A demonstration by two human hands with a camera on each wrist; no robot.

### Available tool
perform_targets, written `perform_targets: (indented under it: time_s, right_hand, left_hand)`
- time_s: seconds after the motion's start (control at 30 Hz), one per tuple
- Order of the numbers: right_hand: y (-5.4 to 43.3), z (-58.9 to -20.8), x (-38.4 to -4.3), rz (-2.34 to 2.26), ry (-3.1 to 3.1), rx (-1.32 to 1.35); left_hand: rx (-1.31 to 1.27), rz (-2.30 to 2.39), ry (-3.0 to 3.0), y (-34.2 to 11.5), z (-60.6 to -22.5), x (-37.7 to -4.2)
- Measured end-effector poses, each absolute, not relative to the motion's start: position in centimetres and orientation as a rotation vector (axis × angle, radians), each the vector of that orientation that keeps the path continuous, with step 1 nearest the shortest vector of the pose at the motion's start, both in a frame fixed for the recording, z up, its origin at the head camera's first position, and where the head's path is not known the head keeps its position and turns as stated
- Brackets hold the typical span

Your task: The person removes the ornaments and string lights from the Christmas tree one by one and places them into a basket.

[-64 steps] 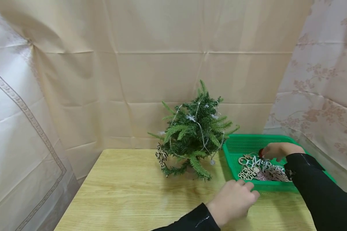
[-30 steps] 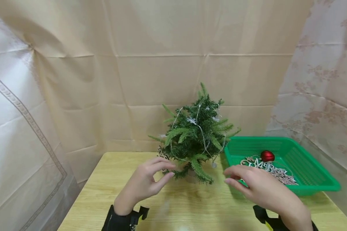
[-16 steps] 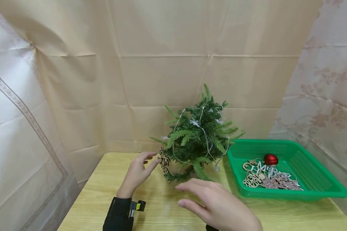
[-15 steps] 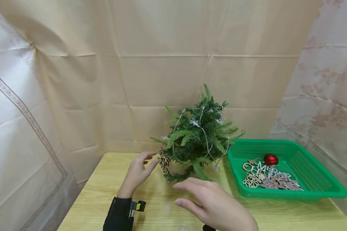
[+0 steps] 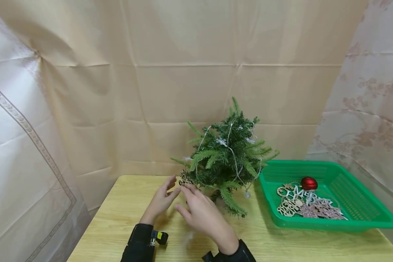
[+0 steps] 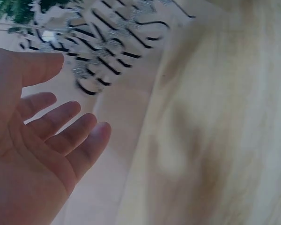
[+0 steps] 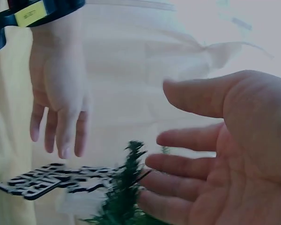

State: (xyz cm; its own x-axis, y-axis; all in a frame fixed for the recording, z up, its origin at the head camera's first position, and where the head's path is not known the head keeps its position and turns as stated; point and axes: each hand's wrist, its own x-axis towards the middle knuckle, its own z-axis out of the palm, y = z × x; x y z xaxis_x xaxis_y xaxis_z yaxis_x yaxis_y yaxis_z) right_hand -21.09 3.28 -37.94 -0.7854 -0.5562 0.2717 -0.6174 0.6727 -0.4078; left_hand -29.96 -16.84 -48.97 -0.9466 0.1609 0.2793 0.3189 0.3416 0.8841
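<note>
A small artificial Christmas tree (image 5: 230, 156) stands on the table, a silver string with snowflakes draped over it. From its lower left hangs a cut-out lettering ornament (image 5: 185, 177), seen glittering with dark edges (image 6: 107, 44) in the left wrist view. My left hand (image 5: 162, 199) is beside it on the left, fingers apart, nothing in the palm (image 6: 37, 140). My right hand (image 5: 204, 214) reaches in from the right with extended fingers; its palm (image 7: 253, 164) holds nothing. In the head view its fingertips overlap the ornament's lower part; I cannot tell whether they touch it.
A green plastic basket (image 5: 330, 226) stands at the right. Inside are a red ball (image 5: 309, 183), wooden lettering ornaments (image 5: 289, 207), silver letters (image 5: 301, 193) and pinkish glitter pieces (image 5: 321, 209). A beige cloth (image 5: 170, 91) hangs behind the wooden table (image 5: 118, 218).
The red ball, at my right hand's fingers in the basket earlier, now lies there released. My right hand has moved left to the hanging ornament; my left hand has moved left beside it.
</note>
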Motion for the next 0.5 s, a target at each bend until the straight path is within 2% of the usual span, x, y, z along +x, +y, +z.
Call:
perform_targets:
  time_s: [0.5]
  right_hand:
    - [3.2,-40.9,-23.9,0.783,-2.847,0.8]
  left_hand:
    - [-0.413,-1.75,-2.433,-15.1,-49.2,-30.5]
